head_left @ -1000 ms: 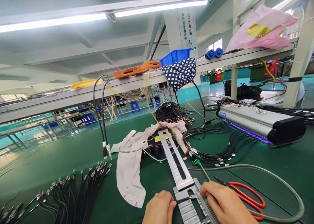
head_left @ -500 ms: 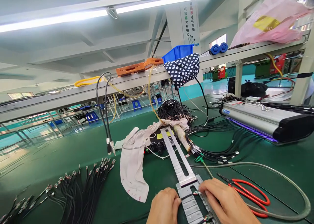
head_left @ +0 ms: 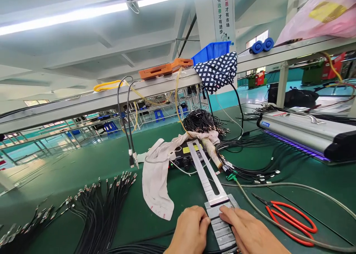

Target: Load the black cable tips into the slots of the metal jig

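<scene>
Slotted grey metal fixture plate [head_left: 215,205] lies on the green bench mat [head_left: 83,180] at about 6 o'clock, its long slotted arm running up toward 12 o'clock. Both hands rest on its lower ribbed block: left hand [head_left: 190,230] pinches the left edge between thumb and fingers, right hand [head_left: 250,233] presses flat fingers across the ribs, grasping nothing. Readable writing: a black control box [head_left: 185,157] with a yellow label and digits ending "82A", and a white hanging sign [head_left: 224,15] in Chinese characters. Red-handled scissors [head_left: 289,218] lie at 4 o'clock. Compared with a second ago, the right fingers have shifted leftward over the block.
</scene>
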{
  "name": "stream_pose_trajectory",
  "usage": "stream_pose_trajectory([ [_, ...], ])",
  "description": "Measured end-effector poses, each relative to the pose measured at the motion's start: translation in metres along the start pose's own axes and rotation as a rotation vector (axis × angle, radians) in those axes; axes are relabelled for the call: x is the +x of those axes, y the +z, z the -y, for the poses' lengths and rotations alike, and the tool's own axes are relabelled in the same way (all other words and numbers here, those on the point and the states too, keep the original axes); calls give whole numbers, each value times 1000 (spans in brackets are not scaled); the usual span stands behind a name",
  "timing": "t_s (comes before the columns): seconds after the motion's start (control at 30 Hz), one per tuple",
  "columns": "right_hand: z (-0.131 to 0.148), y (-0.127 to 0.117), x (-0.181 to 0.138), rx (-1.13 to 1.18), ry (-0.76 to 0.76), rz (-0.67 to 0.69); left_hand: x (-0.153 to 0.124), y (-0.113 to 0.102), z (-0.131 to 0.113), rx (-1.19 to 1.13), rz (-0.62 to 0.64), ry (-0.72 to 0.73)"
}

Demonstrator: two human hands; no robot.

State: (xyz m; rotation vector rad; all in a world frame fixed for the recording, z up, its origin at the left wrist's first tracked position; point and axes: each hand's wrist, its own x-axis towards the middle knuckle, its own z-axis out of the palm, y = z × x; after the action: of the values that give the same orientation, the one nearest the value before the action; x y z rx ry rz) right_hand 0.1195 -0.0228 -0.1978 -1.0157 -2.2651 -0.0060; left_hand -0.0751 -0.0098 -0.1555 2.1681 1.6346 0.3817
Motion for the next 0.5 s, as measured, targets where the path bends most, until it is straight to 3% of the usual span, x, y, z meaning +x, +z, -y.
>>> stream_pose_trajectory([
  [0.27, 4, 5, 9, -174, -148, 116, 11, -1, -3, -107, 12, -140],
  [0.5, 13, -7, 15, -50, -20, 286, 36, -16, -4, -195, 305, -223],
])
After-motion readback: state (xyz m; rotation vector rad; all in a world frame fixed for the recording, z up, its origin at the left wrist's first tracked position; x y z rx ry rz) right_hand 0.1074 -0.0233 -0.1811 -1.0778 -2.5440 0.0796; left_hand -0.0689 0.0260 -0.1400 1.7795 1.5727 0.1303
